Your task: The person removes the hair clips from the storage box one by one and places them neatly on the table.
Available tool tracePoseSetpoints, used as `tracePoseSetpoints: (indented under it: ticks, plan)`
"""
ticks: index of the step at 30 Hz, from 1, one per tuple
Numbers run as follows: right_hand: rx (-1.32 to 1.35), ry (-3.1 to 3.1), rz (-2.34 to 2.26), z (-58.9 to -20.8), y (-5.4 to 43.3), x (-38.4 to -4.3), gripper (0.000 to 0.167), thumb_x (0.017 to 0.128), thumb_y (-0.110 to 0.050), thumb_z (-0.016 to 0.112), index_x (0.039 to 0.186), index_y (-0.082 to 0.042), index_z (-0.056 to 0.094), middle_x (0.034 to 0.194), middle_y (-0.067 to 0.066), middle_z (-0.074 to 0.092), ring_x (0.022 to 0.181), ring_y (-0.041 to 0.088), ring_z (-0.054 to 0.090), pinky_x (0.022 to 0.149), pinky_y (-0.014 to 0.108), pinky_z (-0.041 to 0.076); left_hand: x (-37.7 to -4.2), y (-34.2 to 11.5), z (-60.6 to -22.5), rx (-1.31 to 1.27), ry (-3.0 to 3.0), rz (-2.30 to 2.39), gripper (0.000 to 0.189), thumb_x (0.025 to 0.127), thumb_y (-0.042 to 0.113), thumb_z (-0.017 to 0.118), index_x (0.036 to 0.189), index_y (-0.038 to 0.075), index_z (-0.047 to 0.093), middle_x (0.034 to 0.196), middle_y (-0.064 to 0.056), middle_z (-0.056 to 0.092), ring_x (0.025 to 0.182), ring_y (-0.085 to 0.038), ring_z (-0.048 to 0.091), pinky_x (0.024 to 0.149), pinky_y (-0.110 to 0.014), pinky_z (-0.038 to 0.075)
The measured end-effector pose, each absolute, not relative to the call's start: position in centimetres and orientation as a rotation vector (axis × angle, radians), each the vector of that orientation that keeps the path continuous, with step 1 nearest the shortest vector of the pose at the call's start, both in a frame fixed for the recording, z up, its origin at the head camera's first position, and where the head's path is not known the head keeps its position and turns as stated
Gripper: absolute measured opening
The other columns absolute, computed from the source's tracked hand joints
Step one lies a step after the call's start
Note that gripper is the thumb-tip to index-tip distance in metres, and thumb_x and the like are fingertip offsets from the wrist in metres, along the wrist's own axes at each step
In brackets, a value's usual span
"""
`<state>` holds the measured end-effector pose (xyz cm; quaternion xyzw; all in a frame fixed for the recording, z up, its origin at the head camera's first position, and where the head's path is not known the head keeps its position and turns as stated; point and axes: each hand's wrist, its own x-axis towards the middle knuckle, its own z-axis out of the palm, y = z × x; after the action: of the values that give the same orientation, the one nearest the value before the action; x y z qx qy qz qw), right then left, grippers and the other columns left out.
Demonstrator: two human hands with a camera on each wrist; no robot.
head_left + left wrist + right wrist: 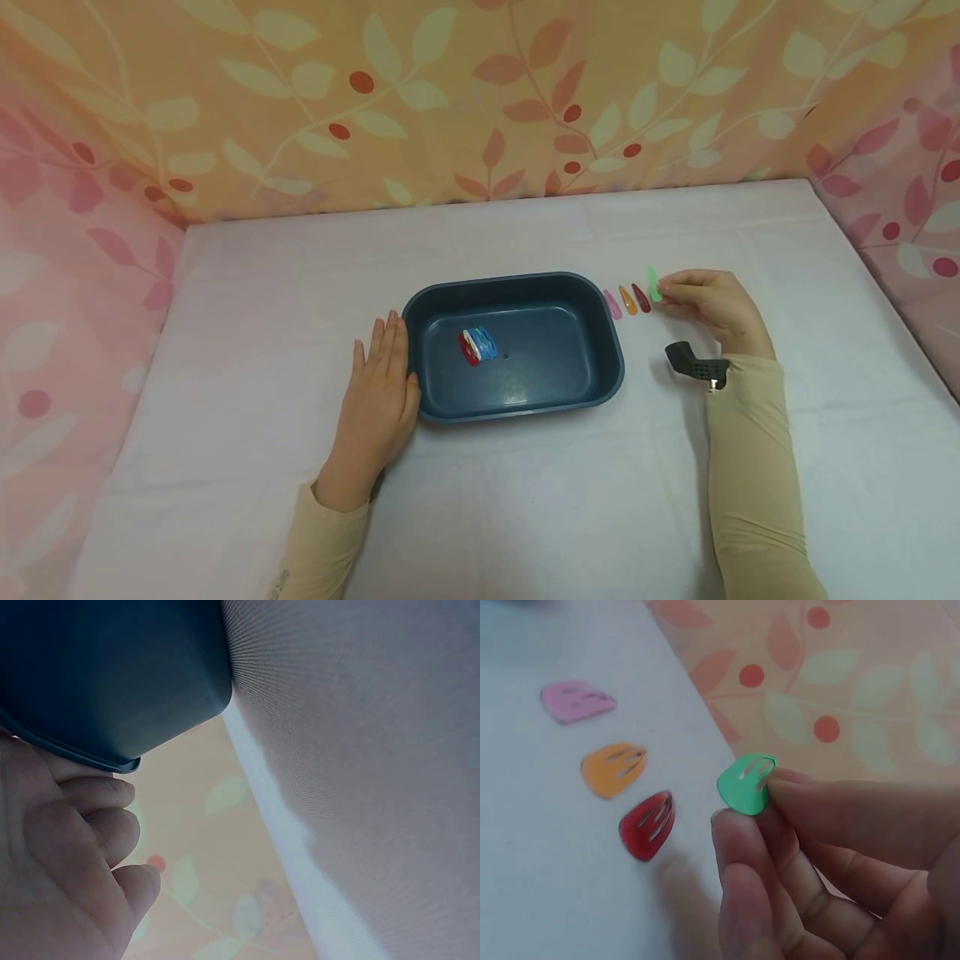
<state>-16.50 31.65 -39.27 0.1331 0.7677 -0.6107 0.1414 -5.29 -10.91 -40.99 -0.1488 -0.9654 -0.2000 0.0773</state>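
Between thumb and fingers, my right hand (708, 304) pinches a green snap hair clip (744, 784), right of the basin. Left of it lie a dark red hair clip (646, 827), an orange hair clip (609, 771) and a pink hair clip (574, 702) in a row on the cloth. My left hand (378, 400) rests with straight fingers against the left rim of the dark blue basin (555, 404). Inside the basin, left of its middle, sits a small bunch of blue, white and red clips (482, 343); their exact shapes are hard to make out.
A white cloth (262, 333) covers the table. Floral curtains (465, 108) hang behind it and along both sides. A black camera mount (693, 362) sticks out from the right wrist, near the basin's right side.
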Motion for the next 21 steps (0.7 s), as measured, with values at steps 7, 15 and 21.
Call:
tracePoseSetpoints:
  ticks: [7,15,21]
  plan:
    - [0.42,2.347,-1.601,-40.2,31.9,-16.7,0.014,0.087,-0.012,0.067,0.096,-0.003,0.073,0.08,-0.009,0.065,0.072,0.003,0.061,0.069,0.017,0.052,-5.3,-10.9,-41.0,-0.445,-2.889,-0.6,0.061,0.092,0.015,0.043,0.144,-0.01,0.023,0.153,-0.02,0.019,0.141,-0.035,0.015,0.111,-0.055,0.011]
    - [0.422,2.491,-1.452,-40.7,31.6,-16.6,0.036,0.086,-0.015,0.069,0.11,0.011,0.064,0.084,-0.007,0.063,0.072,0.002,0.058,0.066,0.015,0.05,-5.3,-10.9,-41.0,-0.442,-2.895,-0.599,0.061,0.092,0.015,0.043,0.144,-0.01,0.023,0.153,-0.02,0.018,0.142,-0.033,0.012,0.111,-0.055,0.01]
    - [0.423,2.571,-1.338,-40.7,31.4,-16.8,0.034,0.086,-0.017,0.069,0.108,0.01,0.066,0.079,-0.01,0.061,0.071,0.005,0.054,0.063,0.015,0.048,-5.3,-10.9,-41.0,-0.441,-2.894,-0.599,0.061,0.092,0.014,0.044,0.144,-0.01,0.023,0.153,-0.02,0.018,0.142,-0.033,0.013,0.111,-0.055,0.01]
